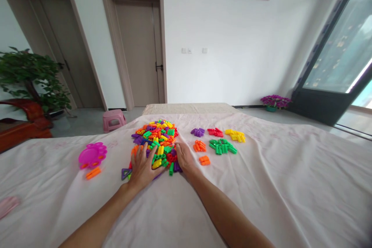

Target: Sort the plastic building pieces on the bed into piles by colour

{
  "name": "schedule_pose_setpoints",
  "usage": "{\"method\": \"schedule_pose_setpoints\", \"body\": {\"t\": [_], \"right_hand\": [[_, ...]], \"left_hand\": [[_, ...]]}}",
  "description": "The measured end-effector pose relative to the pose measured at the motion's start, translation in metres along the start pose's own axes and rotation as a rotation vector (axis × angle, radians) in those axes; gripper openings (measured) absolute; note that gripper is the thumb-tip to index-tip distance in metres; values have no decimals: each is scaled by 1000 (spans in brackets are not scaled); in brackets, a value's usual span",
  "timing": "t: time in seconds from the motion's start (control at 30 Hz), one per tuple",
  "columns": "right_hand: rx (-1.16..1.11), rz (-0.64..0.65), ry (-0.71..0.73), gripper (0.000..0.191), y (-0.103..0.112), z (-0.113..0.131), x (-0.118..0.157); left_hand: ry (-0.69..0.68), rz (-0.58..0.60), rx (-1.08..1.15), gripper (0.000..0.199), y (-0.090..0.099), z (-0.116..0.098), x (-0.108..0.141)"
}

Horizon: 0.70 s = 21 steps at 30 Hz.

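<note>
A heap of small plastic building pieces [159,139] in orange, yellow, green, purple and red lies on the pale cloth. My left hand [143,166] rests on its near left part, fingers spread over the pieces. Along the heap's right side stands my right hand [185,159], its fingers stretched out and touching the edge pieces. To the right, pieces lie grouped by colour: purple [198,132], red [215,132], yellow [236,135], green [223,146], orange [199,146] and a smaller orange group [204,160]. A purple triangular piece [126,173] sits left of my left wrist.
A bright pink paw-shaped tray [92,154] lies on the left, with orange pieces [93,173] in front of it. A pink cloth item [8,206] is at the far left. Past the covered table [290,186] stand a pink stool [114,120] and purple flowers [275,101].
</note>
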State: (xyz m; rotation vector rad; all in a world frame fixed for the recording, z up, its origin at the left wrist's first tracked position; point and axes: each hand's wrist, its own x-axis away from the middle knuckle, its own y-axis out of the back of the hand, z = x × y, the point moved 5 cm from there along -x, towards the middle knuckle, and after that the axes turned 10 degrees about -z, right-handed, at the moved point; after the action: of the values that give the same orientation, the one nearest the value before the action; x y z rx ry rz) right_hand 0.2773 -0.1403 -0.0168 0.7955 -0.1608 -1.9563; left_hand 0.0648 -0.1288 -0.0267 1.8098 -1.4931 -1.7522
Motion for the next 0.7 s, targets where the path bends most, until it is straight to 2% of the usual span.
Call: {"method": "schedule_pose_setpoints", "body": {"t": [0.13, 0.23, 0.3, 0.37, 0.43, 0.47, 0.53, 0.6, 0.7], "right_hand": [[-87, -68, -42, 57, -1, -7, 2], [-161, -122, -49, 53, 5, -8, 6], [-115, -136, -16, 45, 15, -4, 4], [-3, -119, -2, 33, 30, 4, -1], [115, -6, -36, 20, 43, 12, -8], [168, 88, -61, 14, 47, 16, -10], [278, 292, -82, 12, 52, 27, -9], [410, 414, -51, 15, 53, 38, -3], [586, 473, 16, 26, 47, 53, 9]], "left_hand": [[2, 12, 0, 88, -1, 2, -22], [-59, 71, 110, 78, 5, 6, -35], [-74, 64, 196, 65, 13, 16, -42], [17, 6, 245, 54, 23, 39, -48], [214, -49, 245, 52, 28, 72, -51], [335, -44, 227, 52, 28, 90, -51], [474, -34, 181, 55, 24, 119, -48], [534, 10, 157, 54, 16, 139, -45], [547, 66, 143, 50, 5, 152, -43]]}}
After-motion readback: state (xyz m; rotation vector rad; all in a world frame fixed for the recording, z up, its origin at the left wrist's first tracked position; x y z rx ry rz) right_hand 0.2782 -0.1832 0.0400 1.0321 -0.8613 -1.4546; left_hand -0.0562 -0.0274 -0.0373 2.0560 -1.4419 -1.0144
